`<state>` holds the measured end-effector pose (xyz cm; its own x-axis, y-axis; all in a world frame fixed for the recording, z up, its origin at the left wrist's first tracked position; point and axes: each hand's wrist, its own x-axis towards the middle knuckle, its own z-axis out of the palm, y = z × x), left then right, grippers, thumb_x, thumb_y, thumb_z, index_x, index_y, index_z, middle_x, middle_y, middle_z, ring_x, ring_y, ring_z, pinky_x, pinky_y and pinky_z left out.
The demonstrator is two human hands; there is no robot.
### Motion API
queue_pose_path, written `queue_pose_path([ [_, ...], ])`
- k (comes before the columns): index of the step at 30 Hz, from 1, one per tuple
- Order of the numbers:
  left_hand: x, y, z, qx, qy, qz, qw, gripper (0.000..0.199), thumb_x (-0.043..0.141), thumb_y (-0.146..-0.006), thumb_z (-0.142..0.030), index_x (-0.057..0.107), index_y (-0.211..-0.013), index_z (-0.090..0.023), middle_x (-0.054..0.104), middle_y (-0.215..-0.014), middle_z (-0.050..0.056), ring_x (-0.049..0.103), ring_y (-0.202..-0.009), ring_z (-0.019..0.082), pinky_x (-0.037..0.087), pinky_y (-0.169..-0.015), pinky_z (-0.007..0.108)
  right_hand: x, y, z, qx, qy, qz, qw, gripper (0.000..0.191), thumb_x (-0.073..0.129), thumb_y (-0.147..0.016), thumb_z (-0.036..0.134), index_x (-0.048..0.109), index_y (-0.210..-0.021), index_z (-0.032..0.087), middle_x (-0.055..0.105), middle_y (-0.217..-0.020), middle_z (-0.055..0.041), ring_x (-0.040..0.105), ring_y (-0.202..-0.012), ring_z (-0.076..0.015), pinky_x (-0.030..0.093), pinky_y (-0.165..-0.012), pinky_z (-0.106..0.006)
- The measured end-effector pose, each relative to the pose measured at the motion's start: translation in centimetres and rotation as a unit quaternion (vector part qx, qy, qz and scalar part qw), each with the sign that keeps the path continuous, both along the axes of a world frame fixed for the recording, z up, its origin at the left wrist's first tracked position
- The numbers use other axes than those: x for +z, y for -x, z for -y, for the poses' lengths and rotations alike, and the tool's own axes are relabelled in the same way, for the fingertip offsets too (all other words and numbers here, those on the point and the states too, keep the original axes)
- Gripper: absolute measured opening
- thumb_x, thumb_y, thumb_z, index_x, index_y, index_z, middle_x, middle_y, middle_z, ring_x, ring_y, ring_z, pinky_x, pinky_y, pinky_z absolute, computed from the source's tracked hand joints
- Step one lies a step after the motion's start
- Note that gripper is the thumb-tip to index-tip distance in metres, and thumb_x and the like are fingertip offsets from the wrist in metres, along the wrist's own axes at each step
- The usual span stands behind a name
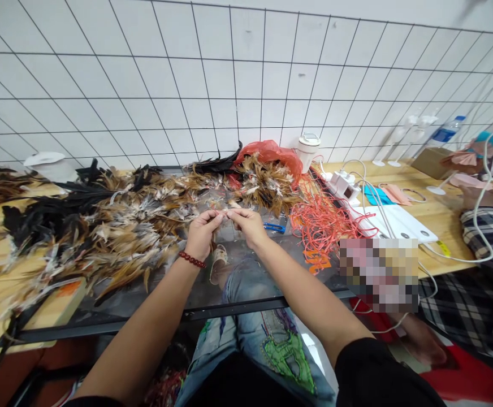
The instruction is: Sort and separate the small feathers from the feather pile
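My left hand (205, 230) and my right hand (246, 224) meet fingertip to fingertip over the dark glass tabletop (246, 277). Both are closed in a pinch, thumb against finger. Whatever sits between the fingertips is too small to make out. Left of my hands spreads a big heap of brown and white feathers (123, 240), with black feathers (38, 220) along its far left. Just beyond my right hand lies another bunch of brown feathers (267, 183) beside a red plastic bag (272, 152). Close to my right wrist is a small blue tool (274, 228), probably snippers.
A tangle of red-orange strings (320, 220) lies to the right. Behind it stand a white lidded cup (309, 151) and a power strip with plugs (343, 186). White cables cross a white box (394, 221). At far right sits a person in a plaid sleeve (488, 237).
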<state>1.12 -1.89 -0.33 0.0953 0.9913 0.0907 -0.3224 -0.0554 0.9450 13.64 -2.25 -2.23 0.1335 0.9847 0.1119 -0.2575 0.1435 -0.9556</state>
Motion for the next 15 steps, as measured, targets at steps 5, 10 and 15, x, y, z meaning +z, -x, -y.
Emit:
queue_pose_path([
  [5, -0.28, 0.03, -0.11, -0.03, 0.006, -0.013, 0.999, 0.027, 0.083, -0.05, -0.032, 0.066, -0.063, -0.015, 0.062, -0.066, 0.0, 0.052, -0.062, 0.01, 0.042, -0.063, 0.023, -0.14, -0.21, -0.24, 0.043, 0.02, -0.048, 0.998, 0.035, 0.075, -0.06, 0.043, 0.072, -0.082, 0.017, 0.057, -0.06, 0.0018, 0.038, -0.049, -0.0067, 0.031, -0.05, -0.022],
  [10, -0.45, 0.11, -0.49, 0.003, -0.059, -0.038, 0.998, 0.02, 0.079, -0.056, -0.03, 0.064, -0.056, -0.017, 0.063, -0.075, 0.003, 0.055, -0.076, 0.015, 0.044, -0.075, 0.027, -0.1, -0.48, -0.36, -0.016, -0.11, 0.035, 0.993, 0.021, 0.072, -0.066, 0.038, 0.072, -0.075, 0.019, 0.066, -0.079, -0.0016, 0.054, -0.068, -0.0121, 0.042, -0.062, -0.025],
  [15, -0.57, 0.33, -0.71, 0.08, -0.091, -0.039, 0.992, 0.017, 0.08, -0.055, -0.026, 0.068, -0.063, -0.016, 0.064, -0.076, 0.002, 0.055, -0.073, 0.012, 0.044, -0.068, 0.024, 0.11, -0.21, 0.12, -0.014, -0.179, 0.12, 0.976, 0.014, 0.066, -0.074, 0.032, 0.071, -0.074, 0.019, 0.069, -0.079, -0.0024, 0.06, -0.078, -0.015, 0.046, -0.076, -0.029],
])
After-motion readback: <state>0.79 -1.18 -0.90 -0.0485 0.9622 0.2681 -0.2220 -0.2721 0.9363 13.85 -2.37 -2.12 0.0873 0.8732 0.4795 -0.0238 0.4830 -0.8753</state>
